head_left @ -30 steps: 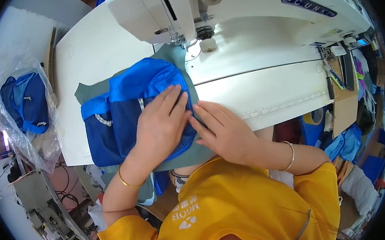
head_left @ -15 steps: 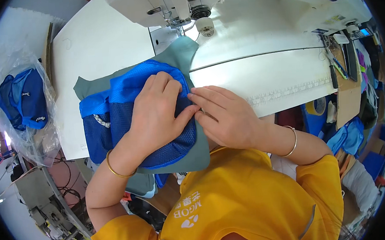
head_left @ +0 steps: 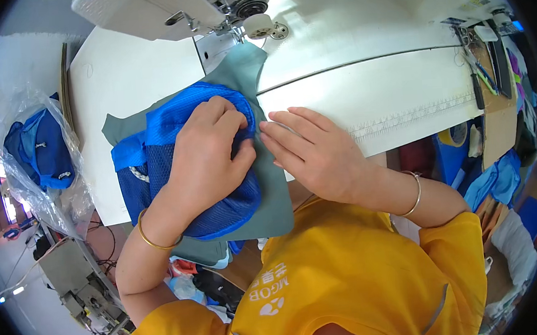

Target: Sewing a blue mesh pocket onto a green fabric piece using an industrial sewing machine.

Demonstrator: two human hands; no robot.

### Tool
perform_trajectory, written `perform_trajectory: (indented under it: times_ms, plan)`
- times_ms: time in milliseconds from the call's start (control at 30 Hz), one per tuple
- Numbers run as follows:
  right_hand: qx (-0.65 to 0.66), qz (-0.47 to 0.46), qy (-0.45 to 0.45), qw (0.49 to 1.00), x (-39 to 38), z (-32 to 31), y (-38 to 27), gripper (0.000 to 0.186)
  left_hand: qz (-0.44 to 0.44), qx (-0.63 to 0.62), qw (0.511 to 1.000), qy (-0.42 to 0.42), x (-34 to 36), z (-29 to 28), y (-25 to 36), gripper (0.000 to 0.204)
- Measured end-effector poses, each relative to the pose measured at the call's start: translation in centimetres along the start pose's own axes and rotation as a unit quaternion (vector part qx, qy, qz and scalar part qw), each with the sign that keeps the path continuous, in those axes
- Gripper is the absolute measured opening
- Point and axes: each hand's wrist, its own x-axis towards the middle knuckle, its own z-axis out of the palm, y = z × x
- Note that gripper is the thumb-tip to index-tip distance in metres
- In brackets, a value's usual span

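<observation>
A blue mesh pocket piece point(head_left: 169, 157) with a shiny blue top band and a short white cord lies on a grey-green fabric panel point(head_left: 275, 192). My left hand point(head_left: 208, 156) rests over the pocket, its fingers curled and closed on the mesh near the right edge. My right hand point(head_left: 320, 154) lies palm down with fingers stretched out, its fingertips at the grey panel's right edge. The panel's far corner reaches up to the needle area of a white sewing machine point(head_left: 234, 30). The fabric under my left palm is hidden.
The white sewing table point(head_left: 400, 87) has a printed ruler along its near edge. Scissors and pens point(head_left: 479, 69) lie at the right. A clear plastic bag point(head_left: 74, 200) with blue pouches hangs at the left. Folded fabrics and a tape roll point(head_left: 456, 134) sit below the table on the right.
My right hand has come away from my left thumb, its fingers straighter. The pocket's right edge has drawn leftward, baring more grey panel. The whole view has shifted slightly.
</observation>
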Motion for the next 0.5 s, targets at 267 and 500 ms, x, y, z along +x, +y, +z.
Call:
perform_trajectory:
  times_ms: [267,500]
  plan:
    - [-0.001,-0.007,0.015,1.0,0.1,0.2,0.1,0.035,0.023,-0.045,0.999,-0.013,0.6,-0.4,-0.4,0.013]
    - [-0.052,-0.037,-0.007,0.998,0.2,-0.1,-0.2,0.038,-0.173,-0.38,0.888,-0.195,2.6,-3.1,-5.5,0.007]
